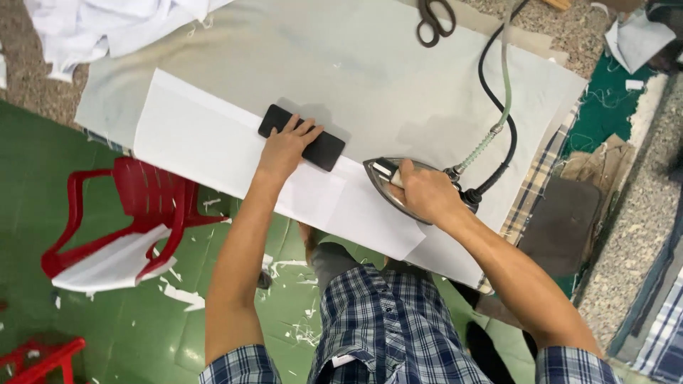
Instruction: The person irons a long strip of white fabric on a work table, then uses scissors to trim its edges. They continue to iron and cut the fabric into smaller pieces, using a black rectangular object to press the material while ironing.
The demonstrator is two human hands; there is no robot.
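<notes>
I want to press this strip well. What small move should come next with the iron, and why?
Probably slide the iron, gripped by the right hand, leftward along the white fabric strip toward the black block. The left hand pins that block on the strip, and the stretch between them looks unpressed.

Left hand (286,148): palm down, fingers (307,129) spread and extended flat, wrist straight, bare forearm reaching forward from a rolled plaid sleeve. Right hand (425,193): fingers curled in a closed grip, knuckles up, wrist slightly bent, bare forearm angled in from the right, elbow bent.
</notes>
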